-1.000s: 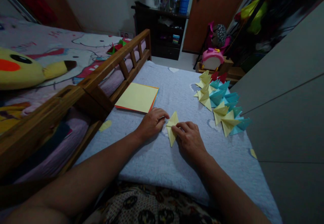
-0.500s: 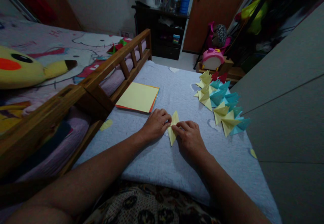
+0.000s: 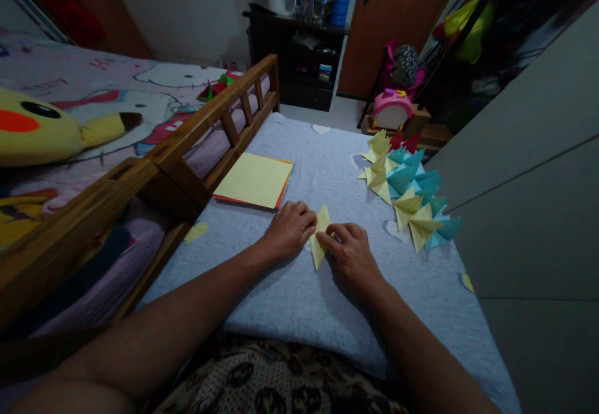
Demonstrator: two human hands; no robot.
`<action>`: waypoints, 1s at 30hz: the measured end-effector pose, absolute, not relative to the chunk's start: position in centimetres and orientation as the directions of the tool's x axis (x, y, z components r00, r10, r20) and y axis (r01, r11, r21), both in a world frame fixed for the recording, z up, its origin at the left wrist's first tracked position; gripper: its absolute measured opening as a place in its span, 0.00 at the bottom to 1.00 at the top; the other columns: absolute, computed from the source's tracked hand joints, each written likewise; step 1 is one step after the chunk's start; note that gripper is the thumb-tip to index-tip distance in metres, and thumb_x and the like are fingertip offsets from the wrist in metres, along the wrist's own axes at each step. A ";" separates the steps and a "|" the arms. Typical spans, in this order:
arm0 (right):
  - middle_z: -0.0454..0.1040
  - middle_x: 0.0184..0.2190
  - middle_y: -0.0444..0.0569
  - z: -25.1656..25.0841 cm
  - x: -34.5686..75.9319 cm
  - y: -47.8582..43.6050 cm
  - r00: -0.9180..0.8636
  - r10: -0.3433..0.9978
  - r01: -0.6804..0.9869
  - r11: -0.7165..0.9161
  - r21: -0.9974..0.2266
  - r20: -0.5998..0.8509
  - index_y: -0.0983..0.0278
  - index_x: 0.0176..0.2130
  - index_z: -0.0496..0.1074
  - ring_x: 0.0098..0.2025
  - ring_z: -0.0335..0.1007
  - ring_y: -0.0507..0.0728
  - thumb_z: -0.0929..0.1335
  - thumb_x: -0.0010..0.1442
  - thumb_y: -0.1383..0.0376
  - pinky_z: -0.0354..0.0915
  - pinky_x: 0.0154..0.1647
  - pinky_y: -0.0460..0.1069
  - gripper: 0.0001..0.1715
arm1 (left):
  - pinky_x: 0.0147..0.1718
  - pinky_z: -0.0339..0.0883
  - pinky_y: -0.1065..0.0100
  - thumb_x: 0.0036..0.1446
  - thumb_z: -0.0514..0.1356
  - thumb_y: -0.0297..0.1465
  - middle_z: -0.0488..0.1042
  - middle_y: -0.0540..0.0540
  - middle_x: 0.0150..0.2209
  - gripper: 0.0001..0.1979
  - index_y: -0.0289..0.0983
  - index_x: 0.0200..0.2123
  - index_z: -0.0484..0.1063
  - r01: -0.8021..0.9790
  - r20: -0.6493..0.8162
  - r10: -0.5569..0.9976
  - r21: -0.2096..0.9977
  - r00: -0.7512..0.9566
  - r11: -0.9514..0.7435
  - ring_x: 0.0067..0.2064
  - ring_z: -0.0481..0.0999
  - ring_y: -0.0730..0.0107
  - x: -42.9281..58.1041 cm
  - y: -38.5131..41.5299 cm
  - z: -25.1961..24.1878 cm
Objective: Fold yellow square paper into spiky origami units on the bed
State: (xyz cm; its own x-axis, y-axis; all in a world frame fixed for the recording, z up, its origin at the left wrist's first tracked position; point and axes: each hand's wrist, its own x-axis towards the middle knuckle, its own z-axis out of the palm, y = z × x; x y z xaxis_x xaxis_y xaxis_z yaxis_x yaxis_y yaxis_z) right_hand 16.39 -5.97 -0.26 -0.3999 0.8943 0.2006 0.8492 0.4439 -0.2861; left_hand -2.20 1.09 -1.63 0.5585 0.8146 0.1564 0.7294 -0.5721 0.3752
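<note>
A pale yellow piece of folded origami paper point(image 3: 321, 253), shaped like a narrow diamond, lies on the cloth-covered surface point(image 3: 290, 305) between my hands. My left hand point(image 3: 291, 230) has its fingers curled together at the paper's left edge, pinching it. From the other side, my right hand point(image 3: 352, 251) presses a finger on the paper's middle, the rest bent in at its right edge. Beyond my left hand rests a stack of square paper point(image 3: 255, 180), yellow on top with orange and blue edges showing.
Several folded paper figures in yellow point(image 3: 423, 225), light blue point(image 3: 406, 173) and red point(image 3: 410, 143) stand along the right side. A wooden bed rail point(image 3: 187, 128) runs along the left, with a yellow plush toy point(image 3: 42, 127) behind it. A pale cabinet point(image 3: 528, 214) borders the right.
My right index finger has shifted very slightly to the left on the folded paper. Both hands otherwise keep their places, and the paper lies where it was.
</note>
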 end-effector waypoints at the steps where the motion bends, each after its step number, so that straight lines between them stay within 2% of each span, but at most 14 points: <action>1: 0.76 0.50 0.52 -0.2 16.4 -6.0 -0.400 0.894 0.848 0.444 -0.289 0.202 0.57 0.55 0.74 0.50 0.62 0.63 0.65 0.67 0.70 0.55 0.53 0.57 0.19 | 0.50 0.62 0.56 0.65 0.60 0.31 0.70 0.45 0.42 0.03 0.39 0.38 0.73 0.733 0.154 0.816 0.370 0.557 -0.570 0.45 0.66 0.58 -2.2 1.1 -1.6; 5: 0.76 0.50 0.52 -0.1 16.6 -6.1 -0.396 0.894 0.848 0.443 -0.290 0.208 0.60 0.53 0.75 0.50 0.62 0.63 0.64 0.66 0.72 0.55 0.54 0.58 0.18 | 0.49 0.62 0.56 0.65 0.60 0.31 0.70 0.45 0.42 0.03 0.39 0.37 0.73 0.740 0.155 0.818 0.358 0.554 -0.569 0.45 0.66 0.58 -2.1 1.0 -1.5; 12: 0.77 0.48 0.50 -0.4 16.6 -6.0 -0.410 0.889 0.861 0.451 -0.234 0.206 0.58 0.49 0.76 0.49 0.63 0.64 0.65 0.65 0.71 0.54 0.51 0.58 0.15 | 0.49 0.62 0.56 0.64 0.60 0.31 0.70 0.45 0.42 0.04 0.38 0.36 0.73 0.762 0.122 0.842 0.375 0.525 -0.529 0.46 0.66 0.57 -2.0 1.0 -1.3; 18: 0.79 0.48 0.47 -0.1 17.2 -5.9 -0.406 0.885 0.850 0.458 -0.261 0.229 0.59 0.47 0.77 0.50 0.63 0.64 0.67 0.64 0.72 0.53 0.52 0.59 0.15 | 0.50 0.60 0.57 0.64 0.59 0.31 0.70 0.45 0.43 0.04 0.39 0.37 0.73 0.766 0.111 0.847 0.378 0.520 -0.519 0.46 0.65 0.57 -2.0 1.0 -1.4; 30: 0.81 0.46 0.46 0.0 18.7 -5.6 -0.393 0.872 0.843 0.468 -0.266 0.290 0.57 0.42 0.79 0.48 0.64 0.63 0.66 0.60 0.77 0.54 0.52 0.60 0.19 | 0.50 0.60 0.57 0.64 0.59 0.30 0.70 0.45 0.42 0.04 0.39 0.37 0.73 0.747 0.123 0.839 0.403 0.529 -0.530 0.46 0.66 0.57 -2.2 1.1 -1.6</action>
